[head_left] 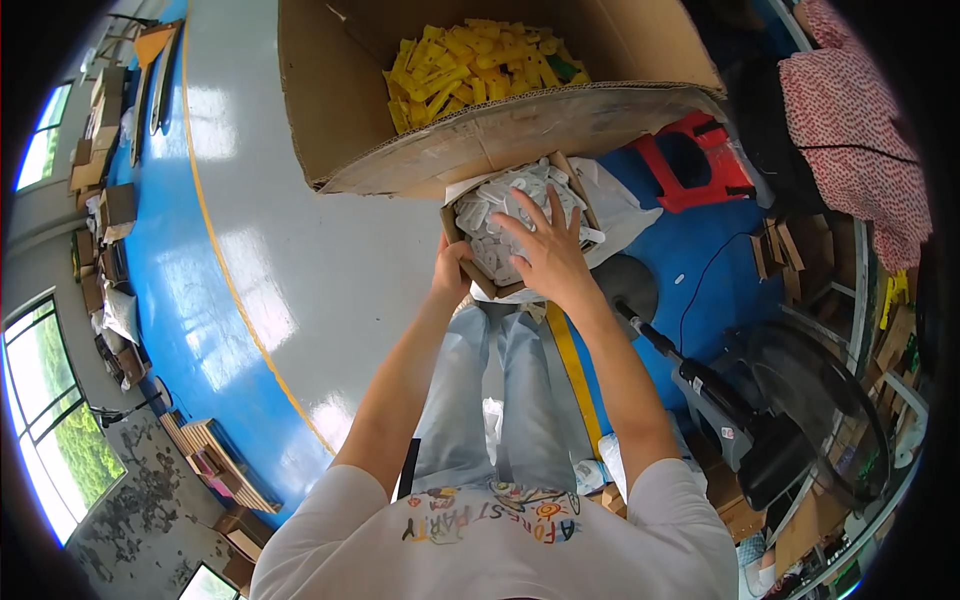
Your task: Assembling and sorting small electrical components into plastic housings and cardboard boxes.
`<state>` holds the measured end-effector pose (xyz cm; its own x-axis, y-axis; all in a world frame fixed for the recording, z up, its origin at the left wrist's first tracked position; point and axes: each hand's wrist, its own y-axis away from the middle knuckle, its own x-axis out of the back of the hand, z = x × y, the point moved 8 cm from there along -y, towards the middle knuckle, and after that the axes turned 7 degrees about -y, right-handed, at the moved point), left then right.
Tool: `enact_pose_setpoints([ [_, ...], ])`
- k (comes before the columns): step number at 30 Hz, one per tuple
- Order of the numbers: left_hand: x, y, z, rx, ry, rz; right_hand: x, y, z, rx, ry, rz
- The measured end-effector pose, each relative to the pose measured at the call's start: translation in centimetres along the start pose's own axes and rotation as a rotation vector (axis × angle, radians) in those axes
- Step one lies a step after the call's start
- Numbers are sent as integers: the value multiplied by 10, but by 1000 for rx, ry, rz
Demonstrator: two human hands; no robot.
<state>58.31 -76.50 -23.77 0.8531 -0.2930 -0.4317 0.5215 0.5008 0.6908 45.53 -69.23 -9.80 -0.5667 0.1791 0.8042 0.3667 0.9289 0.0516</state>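
Note:
A small open cardboard box (449, 222) full of white plastic pieces (485, 212) is in front of me, at the near side of a much larger carton. With my left hand (453, 268) I grip its left wall near the front corner, fingers closed on the cardboard. My right hand (550, 250) lies over the white pieces with its fingers spread, touching the top of the pile. Whether a piece is under the palm is hidden. White plastic sheeting (612, 200) shows beside the small box.
The large carton (335, 90) holds yellow plastic pieces (470, 65). To its right are a red plastic stool (683, 190) and a person in a patterned pink garment (845, 125). A black pedestal fan (770, 440) stands at lower right, its cable on the blue floor (710, 245).

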Motion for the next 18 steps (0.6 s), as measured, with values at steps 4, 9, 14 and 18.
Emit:
enact_pose_setpoints([
  [4,2,44,28,-50,-56,0,73,40,-23,85,-305,332],
  [9,34,102,47,121,-345,10,100,172,-16,-286,-465,762],
  [14,-35,197,32,344,-473,-366,-11,288,-4,-808,-1403,943],
  [18,-70,244,-30,515,-615,-547,9,387,-59,-903,-1383,940],
])
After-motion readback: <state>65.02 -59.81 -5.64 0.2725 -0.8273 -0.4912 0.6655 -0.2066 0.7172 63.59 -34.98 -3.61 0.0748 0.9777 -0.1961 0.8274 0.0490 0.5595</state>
